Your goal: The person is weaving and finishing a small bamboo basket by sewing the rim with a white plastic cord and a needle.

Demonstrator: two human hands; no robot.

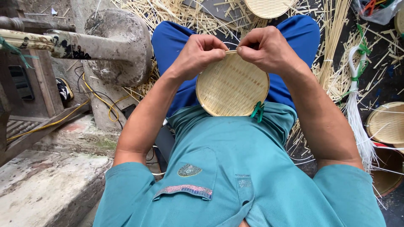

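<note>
Head view, looking down over a teal shirt: a seated person holds a small round woven bamboo tray upright on the lap, its lower edge resting against the shirt, where a green clip grips the rim. Both hands work the tray's far edge. The left hand is clenched in a pinch on the rim, and the right hand pinches just beside it, thumb and fingertips nearly touching the other's; a thin pale strand appears to run between them, though it is too fine to be sure. The step in hand looks like binding the rim, and the next move would seem to call for a steady pinch while the strand is drawn tight. Blue trousers show beyond the hands. Farther off, split bamboo strips litter the floor, a bundle of white strands lies at right beside more woven trays, and a worn wooden workbench stands at left.
</note>
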